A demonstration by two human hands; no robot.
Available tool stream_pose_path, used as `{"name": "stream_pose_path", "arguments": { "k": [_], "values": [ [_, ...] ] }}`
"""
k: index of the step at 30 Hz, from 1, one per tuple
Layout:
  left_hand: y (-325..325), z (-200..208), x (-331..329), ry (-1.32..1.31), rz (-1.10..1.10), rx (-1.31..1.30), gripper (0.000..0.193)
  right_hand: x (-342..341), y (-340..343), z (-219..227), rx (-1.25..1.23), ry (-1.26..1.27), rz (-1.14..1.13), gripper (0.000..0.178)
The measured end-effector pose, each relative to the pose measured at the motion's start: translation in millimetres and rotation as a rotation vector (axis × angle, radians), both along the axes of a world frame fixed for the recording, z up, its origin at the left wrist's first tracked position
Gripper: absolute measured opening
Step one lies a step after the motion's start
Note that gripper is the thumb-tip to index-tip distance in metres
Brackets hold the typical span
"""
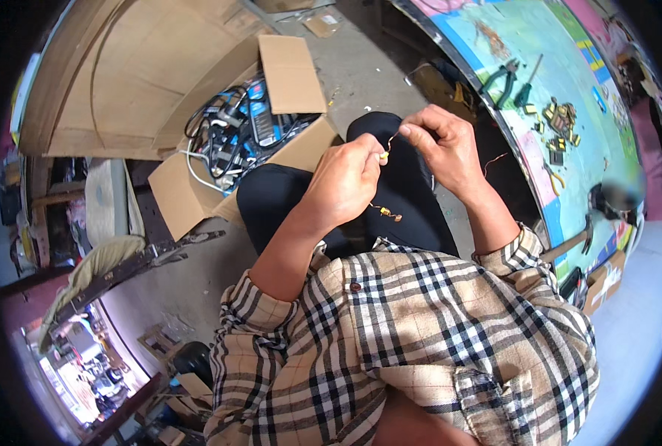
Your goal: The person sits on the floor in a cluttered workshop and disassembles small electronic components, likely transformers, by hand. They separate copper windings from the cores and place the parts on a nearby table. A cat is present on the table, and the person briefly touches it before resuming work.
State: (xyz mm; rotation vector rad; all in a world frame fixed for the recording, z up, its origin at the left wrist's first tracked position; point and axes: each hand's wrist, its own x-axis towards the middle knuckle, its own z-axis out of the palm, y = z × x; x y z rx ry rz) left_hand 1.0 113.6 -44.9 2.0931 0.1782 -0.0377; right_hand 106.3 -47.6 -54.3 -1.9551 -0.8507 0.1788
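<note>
Over my lap, my left hand [348, 177] is closed on a small yellow component [383, 158], much of which the fingers hide. A thin, twisted copper-coloured wire [391, 141] runs up from it. My right hand [444, 149] pinches the upper end of this wire between thumb and forefinger, so a short length spans the gap between my hands. Below my left hand, another small yellow and brown piece with thin wire [387, 213] shows against my dark trousers [412, 223]; whether it hangs or rests there I cannot tell.
An open cardboard box [290, 74] of tangled cables and adapters stands ahead left. On the table [524, 44] at right lie pliers [503, 83], a screwdriver [528, 85], a pile of small yellow and black components [561, 123], a hammer [572, 241] and loose copper-coloured wire [492, 39].
</note>
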Motion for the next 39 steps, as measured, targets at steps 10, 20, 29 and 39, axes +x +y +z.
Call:
{"name": "stream_pose_path", "arguments": {
  "k": [10, 20, 29, 39],
  "values": [
    [-9.5, -31.6, 21.2, -0.105, 0.071, -0.012, 0.014, -9.1, -48.7, -20.6, -0.053, -0.163, 0.038, 0.009],
    [12.0, -31.5, 35.6, -0.208, 0.062, 0.106, 0.009, 15.6, 15.5, -38.3, -0.004, 0.284, 0.249, 0.022],
    [19.6, -21.6, 37.4, -0.082, -0.11, 0.269, 0.008, 30.2, 11.9, -29.9, -0.084, -0.212, 0.244, 0.007],
    [9.6, -24.8, 48.4, 0.023, -0.07, -0.043, 0.007, 29.7, -6.8, -20.7, -0.064, -0.059, 0.129, 0.01]
  ]
}}
